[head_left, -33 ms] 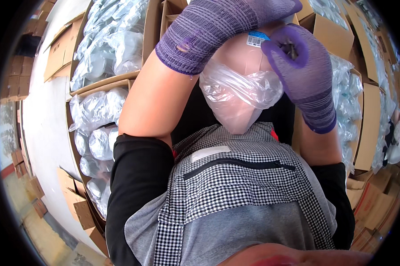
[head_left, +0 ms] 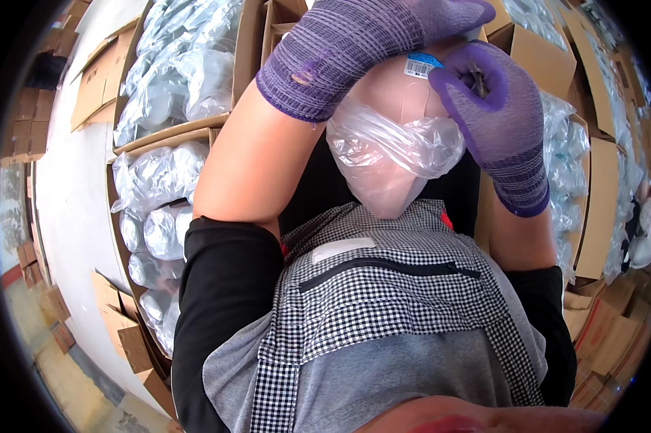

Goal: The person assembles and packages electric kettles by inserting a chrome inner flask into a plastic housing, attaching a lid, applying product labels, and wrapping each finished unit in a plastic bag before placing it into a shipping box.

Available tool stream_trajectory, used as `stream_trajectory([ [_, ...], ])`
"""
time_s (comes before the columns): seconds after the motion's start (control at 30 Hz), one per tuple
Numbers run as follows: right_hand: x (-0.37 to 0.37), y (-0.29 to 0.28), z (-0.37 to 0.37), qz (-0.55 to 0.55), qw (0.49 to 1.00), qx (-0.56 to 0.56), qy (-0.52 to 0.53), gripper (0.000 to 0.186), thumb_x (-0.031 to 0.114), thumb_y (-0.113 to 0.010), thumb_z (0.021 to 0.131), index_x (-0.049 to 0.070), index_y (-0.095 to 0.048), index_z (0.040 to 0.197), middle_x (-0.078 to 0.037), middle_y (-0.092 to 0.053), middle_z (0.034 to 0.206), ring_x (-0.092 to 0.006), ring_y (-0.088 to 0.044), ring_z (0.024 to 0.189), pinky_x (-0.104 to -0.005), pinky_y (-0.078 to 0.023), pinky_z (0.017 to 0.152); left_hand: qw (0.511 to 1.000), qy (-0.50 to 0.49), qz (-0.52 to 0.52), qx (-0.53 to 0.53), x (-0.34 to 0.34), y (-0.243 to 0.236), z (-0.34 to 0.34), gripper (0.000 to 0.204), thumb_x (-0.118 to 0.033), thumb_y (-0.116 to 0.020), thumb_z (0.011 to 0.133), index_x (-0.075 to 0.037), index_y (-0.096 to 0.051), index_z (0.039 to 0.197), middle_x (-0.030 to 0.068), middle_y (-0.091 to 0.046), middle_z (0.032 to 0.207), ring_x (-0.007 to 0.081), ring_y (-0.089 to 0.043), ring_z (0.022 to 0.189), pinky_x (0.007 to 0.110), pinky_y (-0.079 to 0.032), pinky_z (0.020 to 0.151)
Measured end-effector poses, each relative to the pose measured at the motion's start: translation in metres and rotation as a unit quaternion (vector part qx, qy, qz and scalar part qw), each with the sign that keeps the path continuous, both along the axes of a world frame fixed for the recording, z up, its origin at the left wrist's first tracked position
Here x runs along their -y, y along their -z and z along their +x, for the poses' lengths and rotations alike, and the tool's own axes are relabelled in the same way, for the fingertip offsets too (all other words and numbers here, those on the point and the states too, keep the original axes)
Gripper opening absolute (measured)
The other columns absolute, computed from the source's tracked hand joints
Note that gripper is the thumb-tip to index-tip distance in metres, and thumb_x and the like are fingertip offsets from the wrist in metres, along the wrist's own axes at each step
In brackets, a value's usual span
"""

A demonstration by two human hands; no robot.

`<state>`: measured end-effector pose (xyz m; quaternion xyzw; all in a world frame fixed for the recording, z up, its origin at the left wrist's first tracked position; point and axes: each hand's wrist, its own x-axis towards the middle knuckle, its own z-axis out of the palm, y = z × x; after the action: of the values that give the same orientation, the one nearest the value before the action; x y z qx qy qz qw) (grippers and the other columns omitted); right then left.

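Note:
A smooth, pale pink rounded piece [head_left: 394, 90] tapers toward my chest, with a clear plastic bag [head_left: 405, 148] bunched around its lower half. On its upper part is a blue and white barcode label [head_left: 419, 65]. My left hand [head_left: 412, 20], in a purple knit glove, lies across the far end of the piece; most of its fingers run out of the picture's top edge. My right hand [head_left: 495, 86], gloved alike, is curled closed beside the label, its fingertips close to the label's edge. Something dark shows inside the curl, too unclear to name.
Cardboard boxes [head_left: 174, 130] filled with clear-bagged items [head_left: 166, 169] stand to my left. More boxes [head_left: 603, 209] with bagged goods [head_left: 560, 166] line my right. Folded cardboard [head_left: 603, 339] lies at the lower right. A pale floor [head_left: 66, 216] runs along the far left.
Both hands and the bagged pink piece have shifted very slightly to the right. The right hand's curl has narrowed a little.

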<state>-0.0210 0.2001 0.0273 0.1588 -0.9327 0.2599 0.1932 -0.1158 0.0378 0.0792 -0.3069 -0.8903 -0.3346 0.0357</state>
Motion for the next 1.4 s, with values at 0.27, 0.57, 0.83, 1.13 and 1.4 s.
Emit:
stream_trajectory([
  [0.27, 0.008, -0.011, 0.005, -0.149, 0.983, 0.11, 0.011, 0.022, 0.019, -0.076, 0.084, -0.001, -0.069, 0.089, -0.009, -0.068, 0.079, -0.018, -0.065, 0.068, -0.0313, -0.052, 0.068, 0.999, -0.001, -0.026, 0.019, 0.002, -0.004, 0.006, 0.062, -0.06, -0.059, 0.087, 0.0, -0.075, 0.08, 0.0228, -0.07, 0.081, 0.0355, -0.071, 0.084, 0.046, -0.055, 0.082],
  [0.57, 0.027, -0.013, 0.025, -0.207, 0.971, 0.118, 0.03, 0.016, 0.012, -0.072, 0.086, -0.002, -0.069, 0.094, -0.004, -0.066, 0.082, -0.0113, -0.062, 0.074, -0.0266, -0.049, 0.071, 0.999, 0.026, -0.026, 0.0, 0.006, 0.004, 0.001, 0.061, -0.056, -0.056, 0.091, 0.003, -0.075, 0.089, 0.0254, -0.071, 0.088, 0.0361, -0.071, 0.089, 0.045, -0.055, 0.084],
  [0.83, -0.061, -0.02, -0.011, -0.479, 0.819, 0.153, -0.275, 0.019, 0.017, -0.06, 0.095, -0.001, -0.066, 0.102, -0.013, -0.064, 0.104, -0.0125, -0.058, 0.087, -0.0277, -0.047, 0.078, 1.0, -0.008, -0.007, 0.0, 0.007, 0.012, -0.006, 0.062, -0.058, -0.057, 0.089, 0.001, -0.075, 0.093, 0.0254, -0.071, 0.095, 0.0384, -0.07, 0.095, 0.046, -0.054, 0.088],
  [1.13, -0.25, 0.168, -0.126, 0.163, 0.865, 0.454, 0.139, 0.031, 0.027, -0.059, 0.095, 0.003, -0.069, 0.112, -0.011, -0.072, 0.102, -0.0212, -0.069, 0.092, -0.035, -0.054, 0.078, 0.996, -0.015, 0.079, -0.047, -0.014, 0.02, -0.008, 0.046, -0.041, -0.075, 0.085, 0.002, -0.068, 0.071, 0.0178, -0.063, 0.066, 0.034, -0.064, 0.064, 0.042, -0.052, 0.065],
  [1.4, -0.234, 0.205, -0.136, 0.572, 0.726, 0.332, 0.188, 0.031, 0.019, -0.051, 0.098, 0.004, -0.069, 0.119, -0.012, -0.075, 0.11, -0.0258, -0.073, 0.099, -0.0463, -0.056, 0.078, 0.986, -0.092, 0.105, 0.095, -0.02, 0.009, 0.001, 0.048, -0.04, -0.08, 0.081, 0.002, -0.064, 0.063, 0.0091, -0.055, 0.055, 0.0161, -0.055, 0.054, 0.035, -0.043, 0.053],
])
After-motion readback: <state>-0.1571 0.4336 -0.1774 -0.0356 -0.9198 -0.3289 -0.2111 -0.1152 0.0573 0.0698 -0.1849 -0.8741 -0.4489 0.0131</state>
